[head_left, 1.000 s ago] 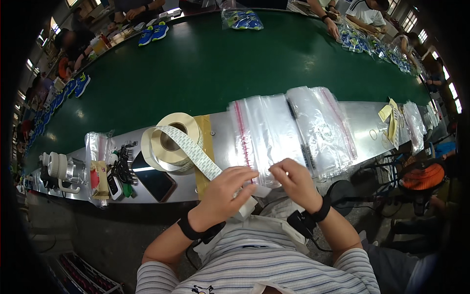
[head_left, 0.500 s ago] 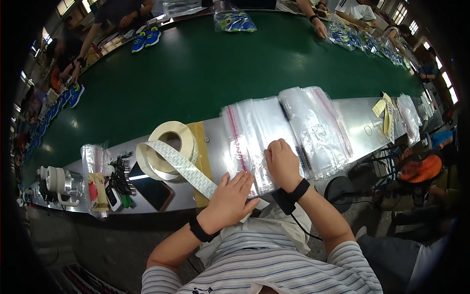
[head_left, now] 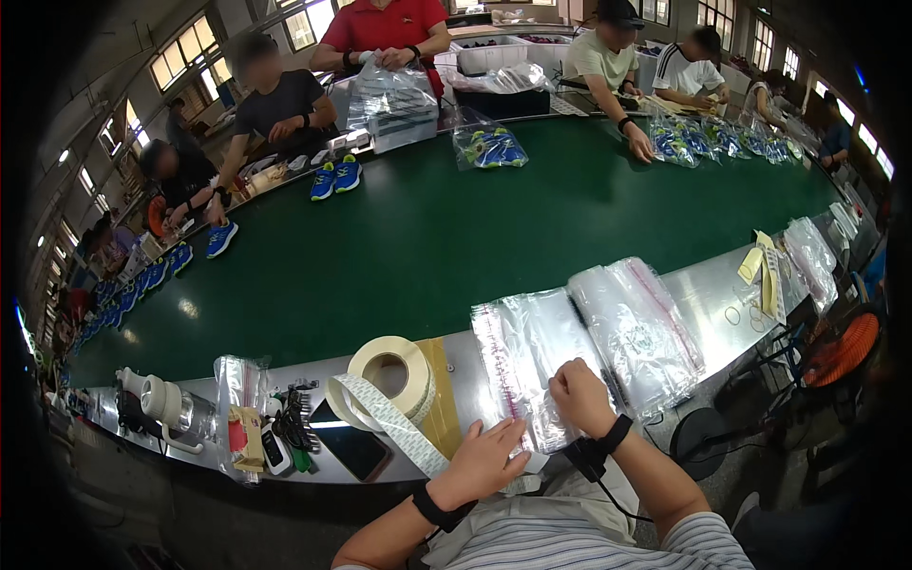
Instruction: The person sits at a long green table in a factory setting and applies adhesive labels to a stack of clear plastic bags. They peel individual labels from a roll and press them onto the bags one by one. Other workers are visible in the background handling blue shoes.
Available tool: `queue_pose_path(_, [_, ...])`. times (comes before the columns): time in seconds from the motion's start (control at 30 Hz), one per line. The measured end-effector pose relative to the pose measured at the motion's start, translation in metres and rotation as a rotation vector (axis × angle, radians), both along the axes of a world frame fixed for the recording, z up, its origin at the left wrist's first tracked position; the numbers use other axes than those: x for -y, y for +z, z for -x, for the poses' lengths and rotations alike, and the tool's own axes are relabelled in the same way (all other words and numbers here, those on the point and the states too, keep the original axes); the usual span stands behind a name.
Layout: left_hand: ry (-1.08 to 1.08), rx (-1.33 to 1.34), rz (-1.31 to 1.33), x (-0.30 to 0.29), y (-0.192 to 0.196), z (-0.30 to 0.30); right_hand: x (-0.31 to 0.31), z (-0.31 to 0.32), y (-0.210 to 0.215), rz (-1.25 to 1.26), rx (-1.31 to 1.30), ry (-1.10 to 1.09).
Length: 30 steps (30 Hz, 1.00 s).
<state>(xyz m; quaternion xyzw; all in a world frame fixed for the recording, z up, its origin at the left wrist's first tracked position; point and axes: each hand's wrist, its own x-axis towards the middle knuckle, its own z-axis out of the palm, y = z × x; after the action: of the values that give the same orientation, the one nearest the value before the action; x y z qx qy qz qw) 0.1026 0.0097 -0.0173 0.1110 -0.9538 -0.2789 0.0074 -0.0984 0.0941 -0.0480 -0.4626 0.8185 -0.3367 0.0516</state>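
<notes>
At the near edge of the worktop, the left hand lies flat, fingers open, on the clear bag stack, while the right hand, grip loosely curled, should pinch only the top bag.

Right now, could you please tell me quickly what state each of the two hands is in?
Left hand: open, fingers spread flat at the near edge of the stack of clear plastic bags.
Right hand: curled shut on that stack; whether it grips one cannot be told.
</notes>
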Motion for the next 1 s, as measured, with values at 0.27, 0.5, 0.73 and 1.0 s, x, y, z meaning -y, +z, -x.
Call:
queue_pose_path(0.27, [-0.060, -0.260, -1.580, 0.030, 0.028, 0.070, -0.007, 0.009, -0.018, 0.243, 0.571, 0.191])
queue_pose_path(0.5, [0.623, -0.235, -2.099, 0.041, -0.047, 0.116, -0.020, 0.027, -0.002, 0.041, 0.885, -0.003])
queue_pose_path(0.73, [0.590, -0.139, -1.227, 0.032, -0.042, 0.132, -0.040, 0.045, 0.029, 0.376, 0.783, 0.042])
queue_pose_path(1.0, [0.424, 0.061, -1.942, 0.046, -0.005, 0.133, -0.052, 0.013, 0.044, 0.184, 0.164, 0.380])
